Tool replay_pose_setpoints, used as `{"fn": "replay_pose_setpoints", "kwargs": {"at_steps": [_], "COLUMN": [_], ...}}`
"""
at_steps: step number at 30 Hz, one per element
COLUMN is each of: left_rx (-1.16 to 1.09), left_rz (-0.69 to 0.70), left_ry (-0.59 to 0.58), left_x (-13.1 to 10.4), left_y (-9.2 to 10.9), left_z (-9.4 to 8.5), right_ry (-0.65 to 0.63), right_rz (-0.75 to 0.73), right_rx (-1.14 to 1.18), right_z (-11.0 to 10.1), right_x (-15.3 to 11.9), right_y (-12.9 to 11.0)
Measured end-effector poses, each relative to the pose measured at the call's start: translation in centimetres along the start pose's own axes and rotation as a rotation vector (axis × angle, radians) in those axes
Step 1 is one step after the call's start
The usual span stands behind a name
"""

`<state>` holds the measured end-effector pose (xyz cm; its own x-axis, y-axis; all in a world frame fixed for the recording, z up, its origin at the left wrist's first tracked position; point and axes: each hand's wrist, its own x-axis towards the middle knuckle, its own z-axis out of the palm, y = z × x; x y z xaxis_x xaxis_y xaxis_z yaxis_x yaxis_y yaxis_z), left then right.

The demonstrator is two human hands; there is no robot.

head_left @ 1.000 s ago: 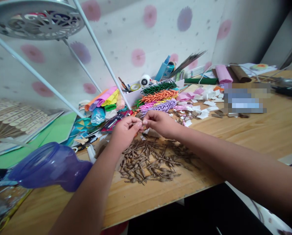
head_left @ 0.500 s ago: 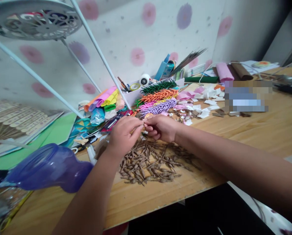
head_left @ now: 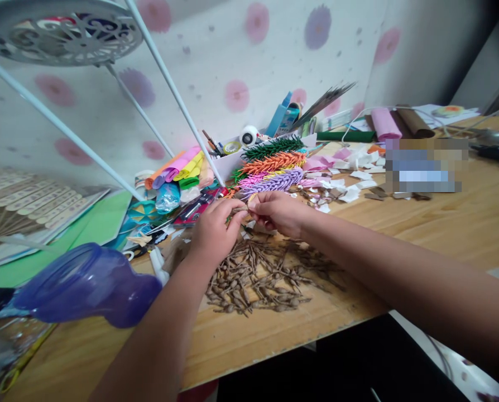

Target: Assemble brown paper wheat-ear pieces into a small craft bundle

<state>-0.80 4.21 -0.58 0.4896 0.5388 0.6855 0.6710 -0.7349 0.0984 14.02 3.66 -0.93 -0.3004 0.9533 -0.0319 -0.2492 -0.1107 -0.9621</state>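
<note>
My left hand point(head_left: 216, 226) pinches a small brown twisted piece point(head_left: 240, 209) between thumb and fingers. Right beside it, the fingertips of my right hand point(head_left: 277, 212) are pressed together at the end of that piece; what they grip is too small to make out. Under and in front of both hands lies a spread pile of brown twisted paper pieces point(head_left: 253, 279) on the wooden table point(head_left: 241, 346). Just beyond my hands are bundled braided sprigs in purple point(head_left: 277, 183), orange point(head_left: 274, 163) and dark green point(head_left: 272, 148).
A purple bottle point(head_left: 90, 285) lies left of my left forearm. White stand legs point(head_left: 174, 89) rise at the back left. Paper scraps point(head_left: 352, 192) and rolled crepe paper point(head_left: 385, 124) are at the right. Scissors point(head_left: 140, 248) lie left of my left hand.
The fingers of my left hand have opened slightly, showing more of the brown piece. The fingers of my right hand have curled in closer. The view has shifted very slightly.
</note>
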Motion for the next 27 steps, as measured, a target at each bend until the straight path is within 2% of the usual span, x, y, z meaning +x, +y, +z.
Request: {"fn": "replay_pose_setpoints", "kwargs": {"at_steps": [5,8,12,15,18,21,24,27], "left_rx": [0.003,-0.010,0.032,0.035,-0.052,-0.268,-0.481,-0.581], "left_rz": [0.037,0.126,0.285,0.315,0.228,0.024,-0.175,-0.296], "left_ry": [-0.002,0.021,0.022,0.016,0.018,0.029,0.024,-0.030], "left_x": [0.0,-0.1,0.0,0.0,0.0,-0.2,-0.2,0.0], "left_y": [0.1,0.2,0.2,0.1,0.1,0.2,0.4,0.4], "left_z": [0.0,0.0,-0.4,-0.6,-0.2,0.2,0.3,0.2], "right_ry": [0.026,0.049,0.057,0.084,0.147,0.214,0.209,0.159], "right_rz": [0.029,0.044,0.025,-0.065,-0.278,-0.469,-0.592,-0.678], "right_rx": [0.017,-0.015,-0.122,-0.288,-0.550,-0.737,-0.795,-0.818], "right_z": [0.2,0.4,0.7,0.7,0.4,0.0,-0.3,-0.5], "right_x": [0.0,-0.1,-0.3,-0.3,-0.2,-0.2,-0.3,-0.2], "right_y": [0.2,0.3,0.2,0.3,0.2,-0.1,-0.3,-0.2]}}
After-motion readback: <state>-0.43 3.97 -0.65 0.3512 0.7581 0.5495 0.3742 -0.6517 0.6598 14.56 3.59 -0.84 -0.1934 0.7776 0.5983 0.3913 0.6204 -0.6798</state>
